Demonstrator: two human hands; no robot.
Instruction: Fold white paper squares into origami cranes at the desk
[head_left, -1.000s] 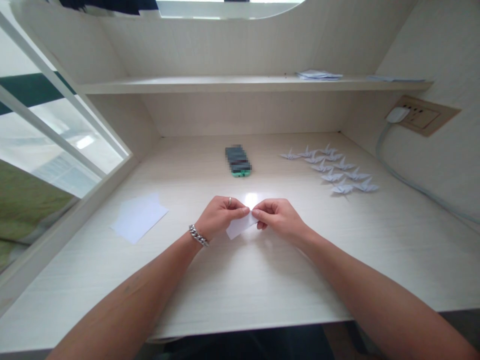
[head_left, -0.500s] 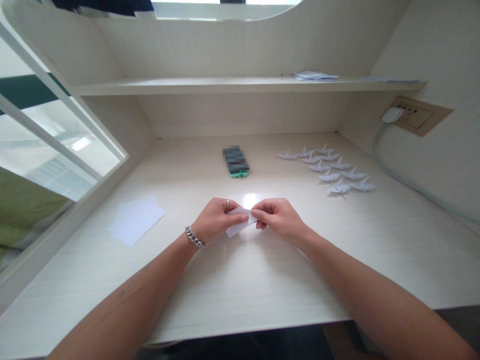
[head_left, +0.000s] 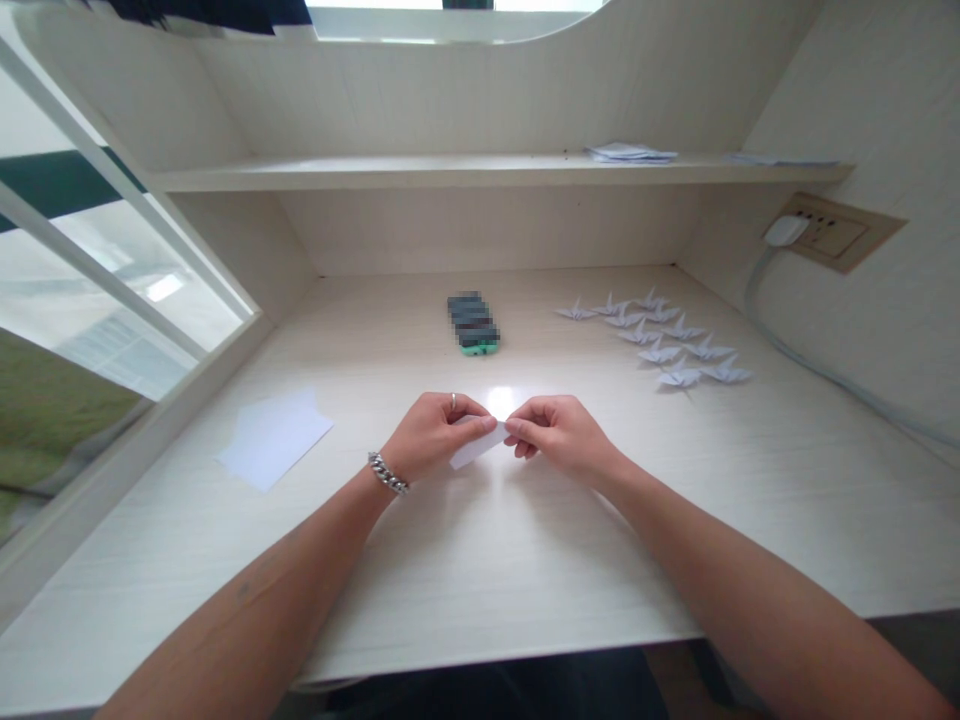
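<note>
White paper (head_left: 475, 447), apparently folded, is pinched between our two hands near the middle of the frame, over the pale desk (head_left: 480, 580), as the head view shows. Our left hand (head_left: 431, 437), with a ring (head_left: 454, 401) on one finger and a chain bracelet (head_left: 388, 475) at the wrist, grips the upper edge between thumb and fingers; our right hand (head_left: 559, 432) has a narrow pinch on the tip at the paper's right end, the two thumbs close together. Whether the lower corner touches the desk, we cannot tell. We judge the piece very light and thin, a little stiffer along any fold, quick to crease and easy to tear, best held lightly by its edges and corners with the fingertips. Loose white sheets (head_left: 277, 440) lie at the left of the frame, well apart from our left hand. Paper cranes (head_left: 658, 355) stand grouped right of centre, beyond our right hand, while an obscured dark object (head_left: 474, 322) with a green end lies above the centre. More paper (head_left: 628, 153) rests on the shelf (head_left: 420, 173) at upper right, near a plugged-in wall socket (head_left: 851, 240).
</note>
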